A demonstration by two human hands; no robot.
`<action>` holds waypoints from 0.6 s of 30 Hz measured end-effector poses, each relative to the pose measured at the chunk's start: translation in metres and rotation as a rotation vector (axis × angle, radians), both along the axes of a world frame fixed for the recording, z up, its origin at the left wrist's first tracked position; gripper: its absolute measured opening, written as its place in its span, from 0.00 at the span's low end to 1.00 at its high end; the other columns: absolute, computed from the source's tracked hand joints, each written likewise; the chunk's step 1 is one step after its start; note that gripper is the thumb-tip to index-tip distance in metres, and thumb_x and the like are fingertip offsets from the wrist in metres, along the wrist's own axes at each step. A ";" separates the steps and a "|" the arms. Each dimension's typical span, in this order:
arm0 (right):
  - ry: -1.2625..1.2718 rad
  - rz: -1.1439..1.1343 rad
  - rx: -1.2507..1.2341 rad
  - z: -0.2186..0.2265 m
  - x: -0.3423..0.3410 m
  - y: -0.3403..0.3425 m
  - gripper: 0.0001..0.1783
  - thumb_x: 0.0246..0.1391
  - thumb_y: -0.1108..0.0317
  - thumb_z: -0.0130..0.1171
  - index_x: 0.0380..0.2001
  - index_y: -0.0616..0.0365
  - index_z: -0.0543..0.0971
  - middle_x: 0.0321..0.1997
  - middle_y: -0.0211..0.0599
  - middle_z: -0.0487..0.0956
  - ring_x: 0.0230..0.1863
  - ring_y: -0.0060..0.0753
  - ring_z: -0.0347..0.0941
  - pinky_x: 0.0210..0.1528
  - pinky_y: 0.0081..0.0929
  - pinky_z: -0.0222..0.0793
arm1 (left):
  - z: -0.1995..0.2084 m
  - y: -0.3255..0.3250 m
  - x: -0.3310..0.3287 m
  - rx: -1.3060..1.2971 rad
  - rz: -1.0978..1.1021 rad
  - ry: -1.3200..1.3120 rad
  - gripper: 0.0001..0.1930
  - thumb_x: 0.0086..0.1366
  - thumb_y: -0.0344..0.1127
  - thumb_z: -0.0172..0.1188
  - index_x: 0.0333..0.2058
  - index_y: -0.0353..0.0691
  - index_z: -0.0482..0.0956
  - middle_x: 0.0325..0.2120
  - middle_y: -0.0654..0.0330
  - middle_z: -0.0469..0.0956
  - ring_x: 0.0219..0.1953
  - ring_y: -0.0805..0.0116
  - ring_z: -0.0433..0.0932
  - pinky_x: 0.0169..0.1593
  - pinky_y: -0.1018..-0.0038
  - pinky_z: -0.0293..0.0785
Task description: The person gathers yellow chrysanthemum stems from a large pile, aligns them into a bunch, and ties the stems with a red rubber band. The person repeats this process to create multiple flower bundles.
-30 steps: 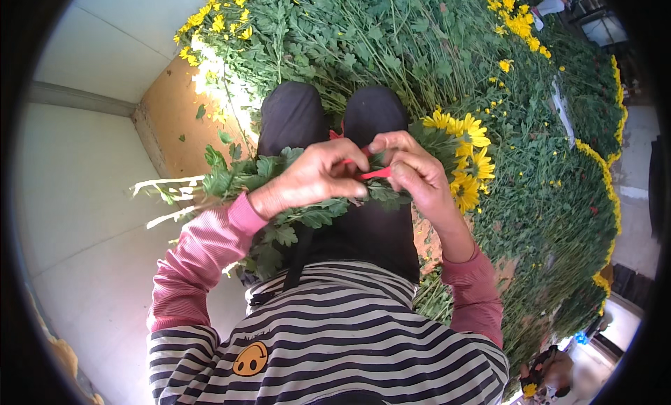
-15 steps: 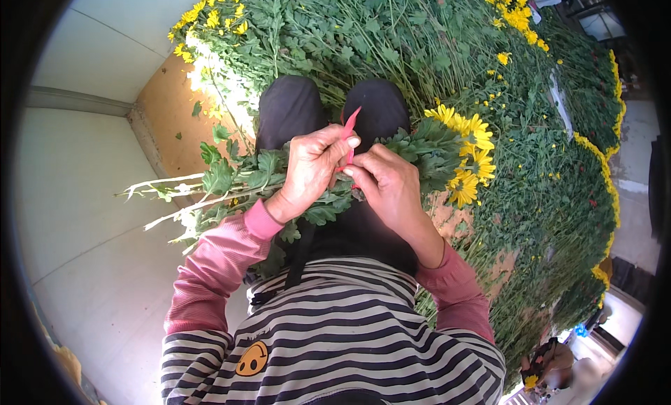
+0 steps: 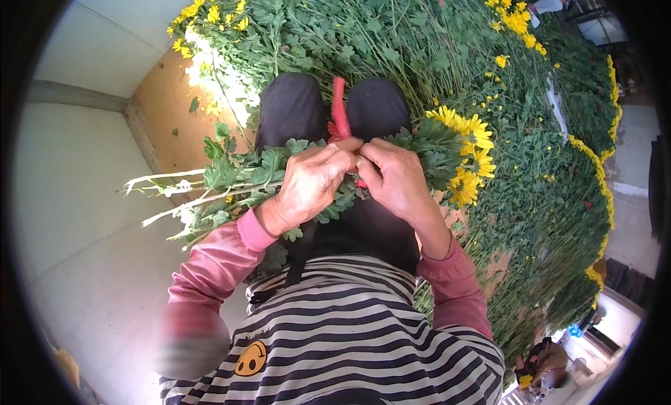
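Across my lap lies a bunch of yellow chrysanthemums, blooms to the right and bare cut stems to the left. A red tie strip goes around the middle of the bunch, and its loose end points up between my knees. My left hand is closed, thumb and fingers pinching the strip near the stems. Right beside it, my right hand also pinches at the strip, fingertips almost touching the left ones. The knot itself is mostly hidden by my fingers.
Heaps of cut green chrysanthemum stems cover the floor ahead and to the right, edged by rows of yellow blooms. A pale wall stands close on the left. Another person is at the lower right.
Both hands have drawn together over the bunch. The red strip's end, which stuck up from my left hand, now extends farther forward between my knees.
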State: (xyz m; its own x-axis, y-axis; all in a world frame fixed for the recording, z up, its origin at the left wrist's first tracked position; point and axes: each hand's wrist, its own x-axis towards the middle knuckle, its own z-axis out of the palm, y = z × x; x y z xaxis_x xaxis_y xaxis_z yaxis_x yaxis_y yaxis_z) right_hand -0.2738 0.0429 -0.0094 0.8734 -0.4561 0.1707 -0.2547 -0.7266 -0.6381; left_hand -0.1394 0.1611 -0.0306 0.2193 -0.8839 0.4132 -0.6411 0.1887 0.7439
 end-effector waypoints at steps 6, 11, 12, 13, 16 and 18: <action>-0.041 -0.111 0.393 0.005 -0.005 0.008 0.05 0.48 0.71 0.62 0.29 0.60 0.79 0.24 0.31 0.73 0.20 0.27 0.72 0.24 0.24 0.66 | -0.002 -0.002 -0.009 0.144 0.167 0.268 0.07 0.59 0.23 0.57 0.34 0.38 0.69 0.24 0.55 0.76 0.25 0.56 0.78 0.29 0.68 0.73; -0.033 -0.026 0.372 -0.002 -0.009 0.000 0.04 0.49 0.74 0.62 0.30 0.62 0.79 0.24 0.29 0.71 0.22 0.21 0.68 0.25 0.21 0.62 | 0.003 0.001 -0.004 0.179 0.090 0.222 0.07 0.56 0.20 0.59 0.34 0.35 0.75 0.28 0.55 0.79 0.30 0.59 0.81 0.35 0.72 0.76; -0.028 0.004 0.388 -0.002 -0.011 -0.002 0.05 0.48 0.76 0.62 0.31 0.62 0.79 0.24 0.28 0.70 0.22 0.19 0.66 0.25 0.19 0.60 | 0.003 0.003 -0.004 0.155 0.071 0.198 0.07 0.56 0.20 0.59 0.34 0.34 0.76 0.29 0.54 0.79 0.30 0.59 0.81 0.36 0.71 0.76; -0.015 0.020 0.422 -0.001 -0.011 -0.004 0.04 0.49 0.75 0.61 0.30 0.62 0.79 0.24 0.29 0.71 0.23 0.21 0.67 0.26 0.20 0.61 | 0.006 0.004 -0.005 0.183 0.078 0.215 0.08 0.53 0.20 0.61 0.34 0.34 0.78 0.30 0.54 0.79 0.33 0.58 0.80 0.38 0.70 0.76; 0.015 0.081 0.492 0.005 -0.011 -0.012 0.04 0.50 0.73 0.60 0.30 0.61 0.79 0.25 0.32 0.72 0.23 0.28 0.69 0.27 0.24 0.64 | 0.008 0.006 -0.005 0.182 0.029 0.247 0.08 0.52 0.21 0.63 0.33 0.34 0.77 0.36 0.53 0.78 0.38 0.58 0.79 0.41 0.70 0.76; 0.021 0.137 0.496 0.006 -0.011 -0.017 0.04 0.49 0.74 0.59 0.31 0.60 0.79 0.26 0.34 0.71 0.24 0.31 0.70 0.27 0.26 0.64 | 0.003 0.007 -0.004 0.162 0.047 0.191 0.08 0.51 0.21 0.63 0.32 0.34 0.77 0.42 0.53 0.76 0.41 0.58 0.78 0.42 0.70 0.75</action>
State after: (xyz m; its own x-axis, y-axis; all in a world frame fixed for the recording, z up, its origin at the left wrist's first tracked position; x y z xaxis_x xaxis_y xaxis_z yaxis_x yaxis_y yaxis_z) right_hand -0.2848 0.0256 -0.0031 0.9319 -0.3585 -0.0556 -0.1949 -0.3653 -0.9103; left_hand -0.1437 0.1678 -0.0276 0.3227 -0.9220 0.2138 -0.4909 0.0301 0.8707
